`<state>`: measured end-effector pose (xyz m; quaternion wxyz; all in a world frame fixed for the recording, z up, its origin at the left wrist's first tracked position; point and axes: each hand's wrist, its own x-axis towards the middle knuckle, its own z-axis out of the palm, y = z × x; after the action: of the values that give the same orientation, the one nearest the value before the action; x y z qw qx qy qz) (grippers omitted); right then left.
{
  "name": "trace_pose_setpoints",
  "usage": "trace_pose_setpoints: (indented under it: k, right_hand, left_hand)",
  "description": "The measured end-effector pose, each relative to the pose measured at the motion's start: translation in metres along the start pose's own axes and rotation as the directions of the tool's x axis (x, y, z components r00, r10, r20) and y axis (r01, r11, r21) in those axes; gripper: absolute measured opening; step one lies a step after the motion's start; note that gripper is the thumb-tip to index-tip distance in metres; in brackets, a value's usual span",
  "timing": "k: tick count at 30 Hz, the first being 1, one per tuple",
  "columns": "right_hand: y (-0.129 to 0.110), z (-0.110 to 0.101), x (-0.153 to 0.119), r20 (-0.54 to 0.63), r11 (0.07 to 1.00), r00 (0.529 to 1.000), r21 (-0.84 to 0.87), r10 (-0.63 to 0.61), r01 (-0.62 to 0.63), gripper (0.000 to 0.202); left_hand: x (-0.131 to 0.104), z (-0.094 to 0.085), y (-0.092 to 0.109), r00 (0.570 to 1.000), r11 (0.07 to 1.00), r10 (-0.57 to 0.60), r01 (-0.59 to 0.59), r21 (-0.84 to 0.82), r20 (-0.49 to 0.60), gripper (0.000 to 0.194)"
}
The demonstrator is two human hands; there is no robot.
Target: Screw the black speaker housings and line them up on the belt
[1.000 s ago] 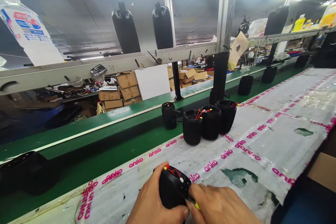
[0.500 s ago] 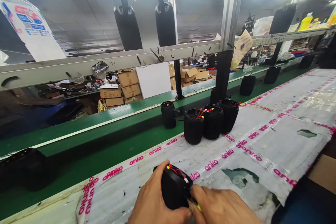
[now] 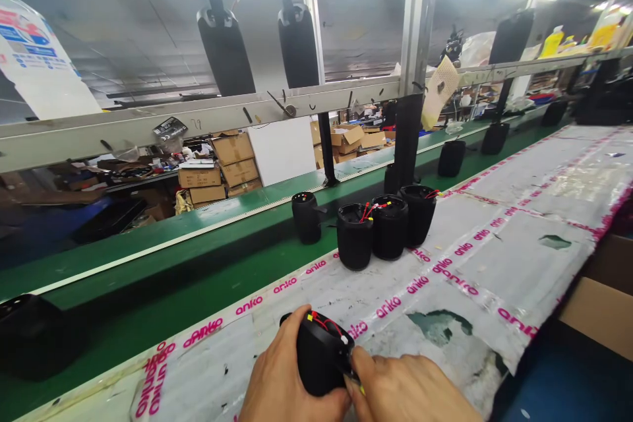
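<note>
Near the bottom centre of the head view, my left hand [image 3: 281, 376] is wrapped round a black cylindrical housing [image 3: 319, 359], tilted over the table. Red wires with yellow and white connectors show in its open top. My right hand [image 3: 403, 382] is closed at the housing's right side, fingers pinched on a small tool with a yellow part [image 3: 360, 388], mostly hidden by the fingers. Beyond, three similar black housings [image 3: 355, 237] stand together at the table's edge, red wires sticking out of their tops.
A table [image 3: 475, 306] with a torn, taped white covering runs to the back right. Beside it lies a green conveyor [image 3: 247, 264] carrying several black housings [image 3: 306, 217]. A metal shelf rail [image 3: 336, 100] crosses above, holding black speakers [image 3: 227, 53] and a bottle [image 3: 44, 56].
The whole view has shifted slightly, so the surroundings appear further left. My hands keep the same hold on the housing, with little visible change in their pose.
</note>
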<state>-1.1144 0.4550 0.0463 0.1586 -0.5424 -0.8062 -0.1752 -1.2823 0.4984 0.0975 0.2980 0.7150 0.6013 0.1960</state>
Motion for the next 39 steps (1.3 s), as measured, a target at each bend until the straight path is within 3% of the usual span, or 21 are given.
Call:
trace_pose_setpoints:
  k: [6,10,14,17,20,24,27,30,33,36,39]
  right_hand:
    - [0.002,-0.001,0.001,0.060,0.997,0.998,0.077,-0.015,0.010,0.010]
    - [0.001,-0.001,0.006,0.063,0.973,0.994,0.207,0.089,-0.100,0.008]
    - [-0.001,0.005,0.004,0.004,0.921,0.993,0.375,0.115,-0.108,0.005]
    - [0.002,0.004,-0.004,-0.071,0.729,0.950,0.660,0.303,-0.182,0.017]
    - [0.005,0.001,-0.005,0.042,0.502,0.888,0.812,0.458,-0.298,0.032]
    - [0.007,-0.009,0.014,0.204,0.435,0.919,0.832,0.338,-0.344,0.052]
    - [0.008,-0.017,0.029,0.201,0.418,0.957,0.866,0.210,-0.273,0.035]
    - [0.009,-0.022,0.039,0.182,0.455,0.963,0.853,0.201,-0.256,0.018]
    - [0.012,-0.024,0.045,0.151,0.570,0.969,0.786,0.198,-0.239,0.017]
    - [0.022,-0.024,0.053,-0.037,0.776,0.985,0.622,0.167,-0.108,0.012]
    - [0.043,-0.016,0.062,-0.226,0.892,0.969,0.451,0.099,0.014,0.013]
  left_hand:
    - [-0.002,0.006,-0.001,0.998,0.997,0.052,-0.053,-0.053,-0.024,0.087]
    - [0.005,0.004,-0.013,0.995,0.991,0.086,-0.090,-0.098,-0.045,0.083]
    - [0.019,-0.012,-0.030,0.986,0.935,0.162,-0.141,-0.325,0.039,0.079]
    - [0.025,-0.024,-0.038,0.954,0.835,0.222,-0.081,-0.544,0.200,0.077]
    - [0.026,-0.027,-0.041,0.945,0.742,0.215,0.007,-0.670,0.248,0.083]
    - [0.021,-0.024,-0.039,0.936,0.635,0.218,0.079,-0.768,0.277,0.096]
    - [0.019,-0.025,-0.041,0.911,0.613,0.300,0.043,-0.789,0.284,0.090]
    - [0.022,-0.024,-0.051,0.910,0.693,0.335,-0.063,-0.718,0.244,0.085]
    - [0.028,-0.015,-0.063,0.961,0.764,0.272,-0.182,-0.620,0.053,0.092]
    - [0.027,-0.006,-0.066,0.936,0.800,0.310,-0.350,-0.487,-0.163,0.088]
    - [0.020,-0.015,-0.065,0.914,0.873,0.346,-0.396,-0.284,-0.210,0.070]
